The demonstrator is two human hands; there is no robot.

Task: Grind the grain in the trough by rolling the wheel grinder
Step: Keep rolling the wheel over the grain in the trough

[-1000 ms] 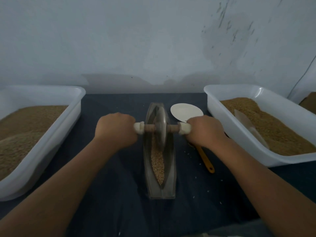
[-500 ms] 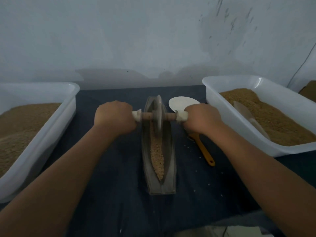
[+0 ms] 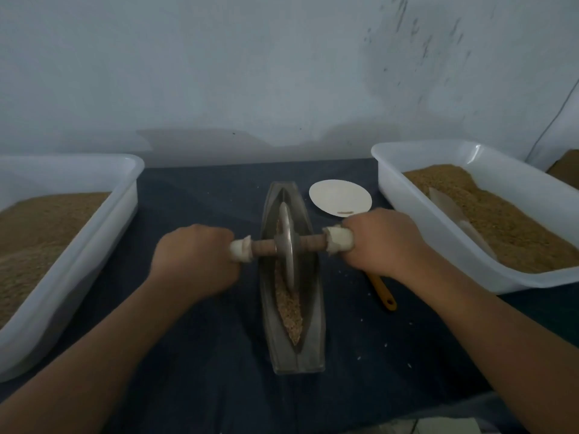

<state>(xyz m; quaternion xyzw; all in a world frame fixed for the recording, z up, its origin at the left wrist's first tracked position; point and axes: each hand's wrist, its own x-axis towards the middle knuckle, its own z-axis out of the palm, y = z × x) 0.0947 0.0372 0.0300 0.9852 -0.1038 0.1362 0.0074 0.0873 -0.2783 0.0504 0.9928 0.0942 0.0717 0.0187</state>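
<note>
While left hand (image 3: 194,261) and right hand (image 3: 382,242) clench one wheel grinder (image 3: 289,245), two tubs (image 3: 94,245) (image 3: 423,220) flank one trough (image 3: 275,339).

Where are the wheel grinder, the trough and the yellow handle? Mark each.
wheel grinder (image 3: 285,245), head view, hub of the disc.
trough (image 3: 313,314), head view, bare right wall.
yellow handle (image 3: 382,291), head view, middle of its length.

Pale bluish wall (image 3: 219,73) fills the upper half of the frame, w/ dark scuff marks (image 3: 416,36) at upper right & a thin cable (image 3: 554,120) near the right edge. Lower half: a dark blue cloth (image 3: 194,355). Light is dim; a soft shadow (image 3: 194,142) lies at the wall's base, left of centre.
</note>
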